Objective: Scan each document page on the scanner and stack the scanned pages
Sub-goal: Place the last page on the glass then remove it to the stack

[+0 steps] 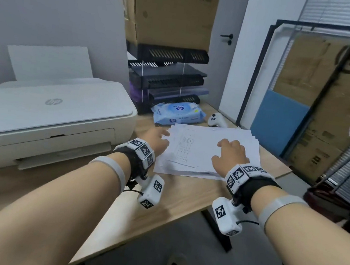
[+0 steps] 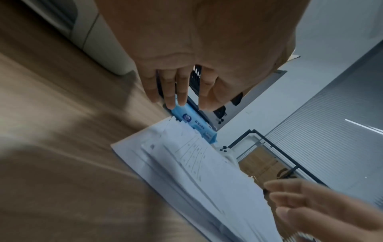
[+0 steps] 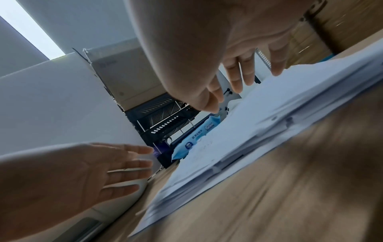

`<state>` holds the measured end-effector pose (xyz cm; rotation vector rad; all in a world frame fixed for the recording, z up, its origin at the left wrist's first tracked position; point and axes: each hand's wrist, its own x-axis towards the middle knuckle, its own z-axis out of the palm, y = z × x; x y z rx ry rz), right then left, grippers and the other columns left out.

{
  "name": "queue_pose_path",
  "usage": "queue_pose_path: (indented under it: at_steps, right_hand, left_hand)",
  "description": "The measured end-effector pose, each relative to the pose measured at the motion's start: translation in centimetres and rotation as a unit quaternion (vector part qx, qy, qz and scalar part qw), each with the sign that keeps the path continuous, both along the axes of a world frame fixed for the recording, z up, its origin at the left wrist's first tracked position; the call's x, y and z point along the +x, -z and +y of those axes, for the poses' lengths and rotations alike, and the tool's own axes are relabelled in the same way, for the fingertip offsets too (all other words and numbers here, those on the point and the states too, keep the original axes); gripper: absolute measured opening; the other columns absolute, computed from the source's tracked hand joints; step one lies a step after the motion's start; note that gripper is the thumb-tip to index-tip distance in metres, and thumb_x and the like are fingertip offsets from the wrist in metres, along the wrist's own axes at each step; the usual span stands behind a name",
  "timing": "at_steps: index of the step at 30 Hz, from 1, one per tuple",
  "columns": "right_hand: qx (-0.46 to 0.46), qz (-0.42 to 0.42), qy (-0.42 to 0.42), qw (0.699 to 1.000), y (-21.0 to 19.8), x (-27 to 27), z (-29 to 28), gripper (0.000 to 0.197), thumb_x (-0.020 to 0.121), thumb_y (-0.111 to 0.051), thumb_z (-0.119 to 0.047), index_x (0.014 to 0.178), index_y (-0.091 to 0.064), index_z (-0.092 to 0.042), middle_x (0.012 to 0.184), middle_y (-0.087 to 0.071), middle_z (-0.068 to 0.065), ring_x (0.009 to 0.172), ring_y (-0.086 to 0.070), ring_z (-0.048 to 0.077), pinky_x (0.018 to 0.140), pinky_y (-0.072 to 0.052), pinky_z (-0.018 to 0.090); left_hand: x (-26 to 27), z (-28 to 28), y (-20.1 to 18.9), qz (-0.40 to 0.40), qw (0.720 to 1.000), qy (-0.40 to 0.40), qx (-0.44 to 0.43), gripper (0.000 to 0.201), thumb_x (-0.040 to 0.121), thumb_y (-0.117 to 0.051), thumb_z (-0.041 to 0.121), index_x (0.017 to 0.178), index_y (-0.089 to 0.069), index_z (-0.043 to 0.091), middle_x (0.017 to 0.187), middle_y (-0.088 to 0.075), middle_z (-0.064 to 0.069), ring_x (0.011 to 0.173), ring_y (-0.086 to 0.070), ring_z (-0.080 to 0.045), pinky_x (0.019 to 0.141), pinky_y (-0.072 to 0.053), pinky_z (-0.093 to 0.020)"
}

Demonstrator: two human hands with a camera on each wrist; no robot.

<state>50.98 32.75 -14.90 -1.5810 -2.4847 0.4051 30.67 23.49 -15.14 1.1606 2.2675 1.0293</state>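
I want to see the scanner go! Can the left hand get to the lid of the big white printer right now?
Probably yes. The left hand is open and holds nothing, beside the loose stack of white paper pages. The white printer with its flat closed lid sits just to its left, with only bare wooden desk between them.

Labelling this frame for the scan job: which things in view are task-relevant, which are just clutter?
Task-relevant:
- scanner, lid closed
- stack of pages on the desk
- left hand, open, at the stack's left edge
- right hand, open, over the stack

Clutter:
- wipes pack
- white game controller
- black tray rack
- cardboard box
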Motion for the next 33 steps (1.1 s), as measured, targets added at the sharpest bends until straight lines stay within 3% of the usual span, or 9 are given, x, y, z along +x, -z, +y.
queue_pose_path:
  at_steps: [6, 9, 12, 14, 16, 18, 20, 28, 33]
  right_hand:
    - [0.053, 0.139, -0.129, 0.980, -1.3, -3.5, -0.6, 0.033, 0.089, -0.052, -0.014, 0.121, -0.057, -0.021, 0.132, -0.049, 0.004, 0.125, -0.045, 0.023, 0.101, -0.043, 0.042]
    - [0.063, 0.200, -0.212, 0.955, -2.7, -7.7, -3.4, 0.030, 0.087, -0.053, -0.011, 0.115, -0.060, -0.019, 0.119, -0.053, 0.003, 0.112, -0.051, 0.020, 0.096, -0.046, 0.041]
    - [0.068, 0.243, -0.282, 0.926, -4.3, -11.7, -6.7, 0.033, 0.084, -0.053, -0.008, 0.114, -0.061, -0.019, 0.114, -0.054, 0.003, 0.108, -0.053, 0.021, 0.096, -0.047, 0.041]
    - [0.069, 0.243, -0.317, 0.914, -5.0, -13.9, -8.5, 0.035, 0.084, -0.053, -0.007, 0.117, -0.061, -0.018, 0.114, -0.054, 0.004, 0.110, -0.052, 0.022, 0.096, -0.046, 0.042]
    - [0.072, 0.222, -0.342, 0.910, -5.3, -15.8, -10.1, 0.038, 0.085, -0.052, -0.007, 0.120, -0.060, -0.018, 0.119, -0.055, 0.005, 0.114, -0.050, 0.023, 0.099, -0.043, 0.041]
    - [0.076, 0.207, -0.356, 0.908, -5.2, -17.1, -11.2, 0.038, 0.085, -0.053, -0.008, 0.121, -0.060, -0.019, 0.120, -0.055, 0.004, 0.116, -0.048, 0.023, 0.101, -0.040, 0.037]
    - [0.087, 0.190, -0.360, 0.909, -5.0, -18.2, -12.2, 0.037, 0.086, -0.053, -0.011, 0.122, -0.059, -0.021, 0.121, -0.055, 0.002, 0.117, -0.046, 0.022, 0.099, -0.039, 0.033]
    - [0.155, 0.149, -0.315, 0.924, -4.7, -20.0, -13.3, 0.034, 0.088, -0.051, -0.019, 0.117, -0.065, -0.028, 0.121, -0.054, -0.002, 0.119, -0.043, 0.021, 0.098, -0.036, 0.038]
    - [0.182, 0.135, -0.310, 0.923, -4.8, -20.0, -13.8, 0.038, 0.088, -0.050, -0.021, 0.122, -0.064, -0.031, 0.124, -0.056, -0.006, 0.121, -0.043, 0.019, 0.101, -0.030, 0.037]
  left_hand:
    - [0.4, -0.1, -1.1, -0.036, 0.993, 0.053, 0.102, 0.029, 0.090, -0.047, 0.001, 0.098, -0.069, 0.019, 0.102, -0.072, -0.004, 0.089, -0.071, -0.015, 0.086, -0.056, -0.033]
    - [-0.9, -2.2, -3.9, -0.053, 0.983, 0.045, 0.170, 0.028, 0.091, -0.045, -0.002, 0.092, -0.069, 0.013, 0.086, -0.074, -0.009, 0.076, -0.074, -0.020, 0.078, -0.061, -0.040]
    - [-4.5, -6.0, -6.4, 0.083, 0.972, -0.016, 0.217, 0.022, 0.086, -0.053, 0.004, 0.090, -0.070, 0.016, 0.081, -0.072, -0.004, 0.075, -0.071, -0.018, 0.074, -0.060, -0.038]
    - [-7.7, -9.0, -7.4, 0.218, 0.959, -0.073, 0.163, 0.017, 0.084, -0.061, 0.014, 0.095, -0.069, 0.025, 0.092, -0.069, 0.000, 0.089, -0.065, -0.018, 0.084, -0.053, -0.037]
    - [-10.6, -11.9, -7.6, 0.293, 0.948, -0.124, 0.020, 0.026, 0.084, -0.066, 0.036, 0.110, -0.065, 0.033, 0.112, -0.063, -0.001, 0.109, -0.055, -0.023, 0.095, -0.047, -0.041]
    - [-12.8, -14.2, -7.4, 0.310, 0.933, -0.165, -0.083, 0.041, 0.082, -0.063, 0.056, 0.120, -0.059, 0.041, 0.125, -0.057, -0.002, 0.121, -0.049, -0.027, 0.099, -0.045, -0.045]
    - [-14.4, -16.1, -7.0, 0.296, 0.935, -0.172, -0.094, 0.046, 0.079, -0.058, 0.066, 0.121, -0.057, 0.047, 0.129, -0.055, -0.001, 0.123, -0.049, -0.026, 0.100, -0.044, -0.047]
    - [-15.8, -19.0, -7.4, 0.316, 0.937, -0.137, -0.063, 0.036, 0.079, -0.064, 0.062, 0.110, -0.065, 0.046, 0.127, -0.057, 0.008, 0.117, -0.055, -0.017, 0.094, -0.046, -0.041]
    - [-15.6, -19.1, -7.2, 0.432, 0.892, -0.115, -0.069, 0.025, 0.085, -0.058, 0.059, 0.099, -0.065, 0.040, 0.115, -0.058, 0.010, 0.109, -0.051, -0.018, 0.087, -0.038, -0.038]
